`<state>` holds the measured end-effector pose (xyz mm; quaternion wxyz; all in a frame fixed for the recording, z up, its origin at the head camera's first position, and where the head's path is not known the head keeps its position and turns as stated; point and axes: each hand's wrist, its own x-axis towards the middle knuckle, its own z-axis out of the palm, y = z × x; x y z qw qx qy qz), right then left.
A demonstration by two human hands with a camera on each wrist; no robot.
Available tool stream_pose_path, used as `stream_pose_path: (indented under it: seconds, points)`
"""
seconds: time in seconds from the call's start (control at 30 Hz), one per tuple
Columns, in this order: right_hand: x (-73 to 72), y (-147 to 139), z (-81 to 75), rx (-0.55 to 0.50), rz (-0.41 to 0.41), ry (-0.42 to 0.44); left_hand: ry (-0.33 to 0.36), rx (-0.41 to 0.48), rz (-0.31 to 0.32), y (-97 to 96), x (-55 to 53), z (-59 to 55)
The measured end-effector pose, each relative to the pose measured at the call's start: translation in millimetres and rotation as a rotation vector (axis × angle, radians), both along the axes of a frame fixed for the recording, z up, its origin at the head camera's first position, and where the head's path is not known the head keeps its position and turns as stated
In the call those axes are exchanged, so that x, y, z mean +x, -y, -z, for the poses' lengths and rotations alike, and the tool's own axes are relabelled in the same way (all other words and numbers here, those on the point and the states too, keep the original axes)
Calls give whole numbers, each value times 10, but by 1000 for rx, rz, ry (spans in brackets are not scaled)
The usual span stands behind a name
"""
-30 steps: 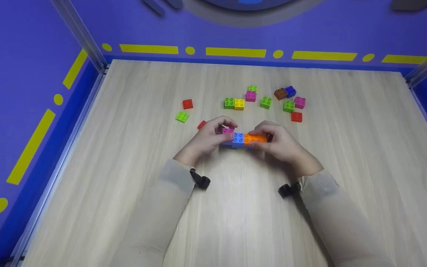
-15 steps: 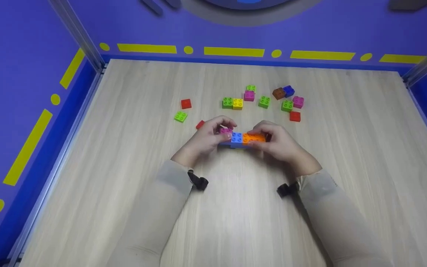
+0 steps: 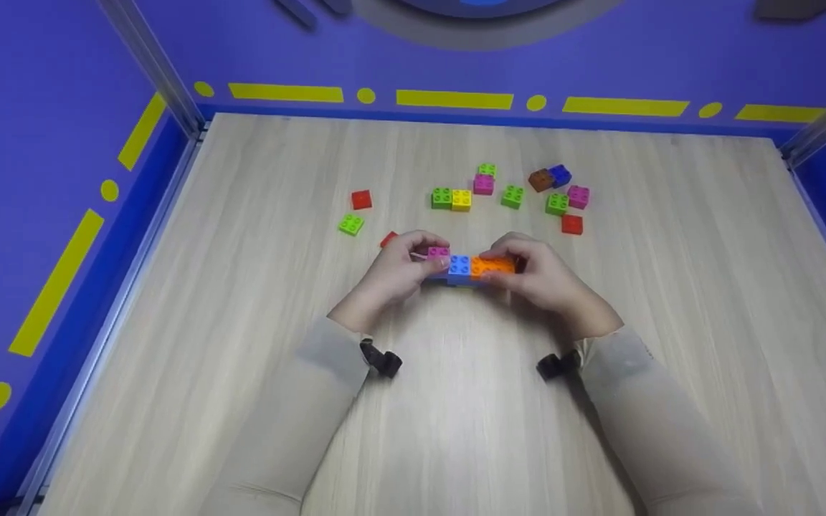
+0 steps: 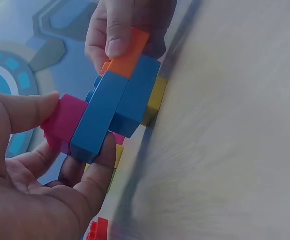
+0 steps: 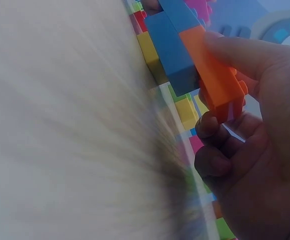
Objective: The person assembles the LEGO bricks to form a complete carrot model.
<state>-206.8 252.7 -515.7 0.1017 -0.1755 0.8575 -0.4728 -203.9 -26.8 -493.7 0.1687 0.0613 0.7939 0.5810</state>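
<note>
Two bare hands hold a small brick build (image 3: 459, 265) between them, low over the near-middle of a pale wooden desk (image 3: 456, 416); whether its base touches the wood, I cannot tell. The left hand (image 3: 402, 269) has its thumb against the pink brick (image 4: 65, 119) and its fingers bent under the end of the upper blue brick (image 4: 99, 117), a close grip; the right hand (image 3: 538, 274) pinches the orange brick (image 4: 130, 52) between thumb and fingers, with no slack showing.

The likeliest trouble is leverage; the upper blue and orange bricks each jut past the lower blue brick (image 4: 137, 95), so uneven pressing at either end could prise a joint apart; the yellow brick (image 4: 156, 100) underneath looks a narrow foot, so the build might rock; the left hand could also nudge the half-hidden red brick just beyond it.

Counted, the build shows five bricks: one pink, two blue, one orange, one yellow; farther back lie thirteen more: three red bricks (image 3: 361, 200), three green bricks (image 3: 513, 197), two lime bricks (image 3: 350, 225), two magenta bricks (image 3: 578, 197), one loose yellow brick (image 3: 462, 201), one brown brick (image 3: 540, 180), one dark blue brick (image 3: 560, 175).
</note>
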Motion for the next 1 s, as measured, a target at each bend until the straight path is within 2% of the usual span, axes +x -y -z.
stream_pose_path:
  seconds: [0.13, 0.23, 0.3, 0.37, 0.47, 0.53, 0.6, 0.7, 0.8, 1.0]
  points:
    - [-36, -16, 33, -6, -19, -40, -17, 31, -4, 46, -2, 41]
    - [-77, -100, 47, -57, 44, -65, -24, 48, 6, 61, -7, 63]
    - [-104, -186, 47, -142, 151, -65, -26, 54, 18, 62, -9, 74]
    - [-134, -286, 35, -252, 295, -68, -26, 51, 29, 60, -8, 87]
    - [-214, -454, 19, -355, 503, -150, -27, 53, 36, 52, -2, 113]
    - [-290, -569, 4, -329, 607, -215, -30, 55, 39, 47, 0, 127]
    - [-375, -685, -8, -232, 669, -256, -35, 63, 40, 44, 0, 133]
    - [-484, -835, -28, -44, 668, -214, -46, 73, 39, 46, 6, 150]
    - [-591, -959, -54, 117, 592, -142, -53, 82, 28, 45, 14, 176]
    - [-753, -1097, -118, 267, 468, -1, -40, 107, 2, 28, 15, 213]
